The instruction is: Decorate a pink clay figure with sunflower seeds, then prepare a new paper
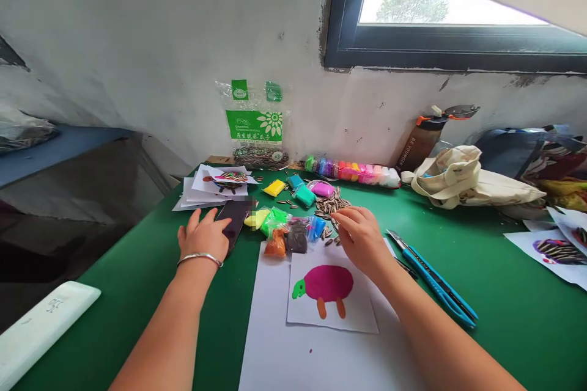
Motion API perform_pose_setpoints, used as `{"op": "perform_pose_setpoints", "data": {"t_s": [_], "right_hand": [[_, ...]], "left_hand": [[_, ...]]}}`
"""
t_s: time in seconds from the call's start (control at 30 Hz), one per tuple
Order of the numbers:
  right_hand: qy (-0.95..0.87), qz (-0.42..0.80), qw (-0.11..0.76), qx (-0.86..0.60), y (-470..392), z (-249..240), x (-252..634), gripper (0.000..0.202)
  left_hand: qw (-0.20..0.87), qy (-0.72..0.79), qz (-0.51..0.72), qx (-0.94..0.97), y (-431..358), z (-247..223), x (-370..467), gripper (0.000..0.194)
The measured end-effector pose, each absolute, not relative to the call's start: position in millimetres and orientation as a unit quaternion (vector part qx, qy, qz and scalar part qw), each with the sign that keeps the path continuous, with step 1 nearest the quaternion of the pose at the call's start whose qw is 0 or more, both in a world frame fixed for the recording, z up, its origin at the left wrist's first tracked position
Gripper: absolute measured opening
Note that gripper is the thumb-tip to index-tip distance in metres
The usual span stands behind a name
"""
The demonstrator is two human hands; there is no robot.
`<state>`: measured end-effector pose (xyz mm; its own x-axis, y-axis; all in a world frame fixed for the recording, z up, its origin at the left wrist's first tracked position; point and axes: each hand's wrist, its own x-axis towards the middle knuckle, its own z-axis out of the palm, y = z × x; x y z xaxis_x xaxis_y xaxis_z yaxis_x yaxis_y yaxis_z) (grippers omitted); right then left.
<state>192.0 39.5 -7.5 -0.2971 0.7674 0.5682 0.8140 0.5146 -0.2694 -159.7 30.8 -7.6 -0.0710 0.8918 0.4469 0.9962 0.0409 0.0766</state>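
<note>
My left hand (pixel 204 237), with a silver bangle at the wrist, rests with fingers spread on a dark phone (pixel 233 226). My right hand (pixel 362 238) is at the near edge of a heap of striped sunflower seeds (pixel 331 203). Its fingers are bent together in a pinch; whatever lies between the tips is hidden. Below and between the hands lies a white card (pixel 367 314) bearing a flat clay animal (pixel 329 283) with a magenta body, green head and two orange legs. The card sits on a larger white sheet (pixel 270 348).
Several clay packets (pixel 297 238) lie between the hands. Behind them stand a seed bag (pixel 257 128) and a row of coloured clay (pixel 353 172). A blue utility knife (pixel 435 281) lies right, a white device (pixel 46 333) left. Further off are stacked cards (pixel 183 198), a bottle (pixel 419 140) and a cloth bag (pixel 486 186).
</note>
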Motion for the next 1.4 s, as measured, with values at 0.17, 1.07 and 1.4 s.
{"op": "perform_pose_setpoints", "data": {"t_s": [0.17,1.07,1.4], "right_hand": [[-0.804,-0.036,0.333,-0.491,37,-1,193,0.029],[-0.842,0.023,0.229,-0.489,43,-20,185,0.027],[-0.858,0.042,0.155,-0.487,33,-10,176,0.030]], "left_hand": [[0.141,-0.714,-0.178,-0.662,28,-13,-156,0.033],[0.075,-0.521,-0.170,-0.833,32,-4,3,0.033],[0.069,-0.526,-0.220,-0.819,38,-5,-2,0.033]]}}
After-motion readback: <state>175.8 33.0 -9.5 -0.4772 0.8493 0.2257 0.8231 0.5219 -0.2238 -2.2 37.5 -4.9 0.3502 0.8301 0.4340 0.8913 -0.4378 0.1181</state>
